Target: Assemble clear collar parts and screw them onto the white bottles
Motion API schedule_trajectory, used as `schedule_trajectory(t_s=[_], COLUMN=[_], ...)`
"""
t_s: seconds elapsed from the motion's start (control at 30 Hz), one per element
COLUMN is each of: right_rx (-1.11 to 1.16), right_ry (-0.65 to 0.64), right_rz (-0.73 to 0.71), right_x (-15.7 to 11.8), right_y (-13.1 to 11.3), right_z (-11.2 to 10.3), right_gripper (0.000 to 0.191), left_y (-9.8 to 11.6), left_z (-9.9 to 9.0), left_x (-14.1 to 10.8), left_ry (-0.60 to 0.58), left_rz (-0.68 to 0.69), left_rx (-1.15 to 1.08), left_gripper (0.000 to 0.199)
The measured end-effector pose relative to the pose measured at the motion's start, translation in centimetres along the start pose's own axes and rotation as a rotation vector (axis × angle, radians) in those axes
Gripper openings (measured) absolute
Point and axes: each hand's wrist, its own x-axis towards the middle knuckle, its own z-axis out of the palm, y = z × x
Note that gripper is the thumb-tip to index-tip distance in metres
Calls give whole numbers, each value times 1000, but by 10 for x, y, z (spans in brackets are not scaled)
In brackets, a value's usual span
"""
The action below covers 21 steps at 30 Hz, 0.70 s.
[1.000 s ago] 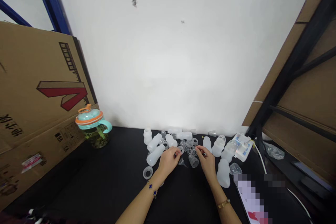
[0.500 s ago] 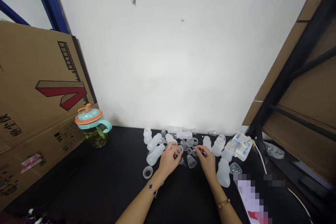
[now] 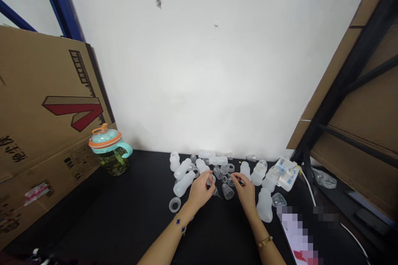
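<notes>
On the black bench [image 3: 130,215], toward its far edge, the left hand [image 3: 201,190] curls its thumb and fingers narrowly around what looks like a clear screw ring [image 3: 212,179], partly hidden by the fingers. The right hand [image 3: 244,189] has its fingertips drawn close together near some small clear rings [image 3: 230,180]; whether it pinches anything, I cannot tell. Between the hands lie a clear cap [image 3: 228,191] and a small clear funnel-like piece [image 3: 217,193]. The held ring could slip if gripped only by its rim, and would then be hard to pick out among similar transparent parts. A frosted baby bottle [image 3: 184,184] lies on its side just beside the left hand, so a careless knuckle might roll it; likewise, a sideways sweep by the right forearm could knock the frosted bottle [image 3: 264,205] beside it.
</notes>
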Motion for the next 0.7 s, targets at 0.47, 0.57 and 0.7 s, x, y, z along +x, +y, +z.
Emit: schedule_trajectory(t_s=[0.47,0.57,0.7], right_rx=[10,20,27], right_ry=[-8,-10,-12], right_rz=[8,9,3], right_x=[-1,-1,-1], right_y=[2,1,1], right_z=[1,1,2], right_gripper=[48,49,47], left_y=[3,2,-1], left_z=[-2,-1,0], left_x=[1,2,2], left_ry=[-5,-2,5], left_rz=[-70,-53,-26], left_rx=[-51,-93,-114], left_gripper=[34,37,39])
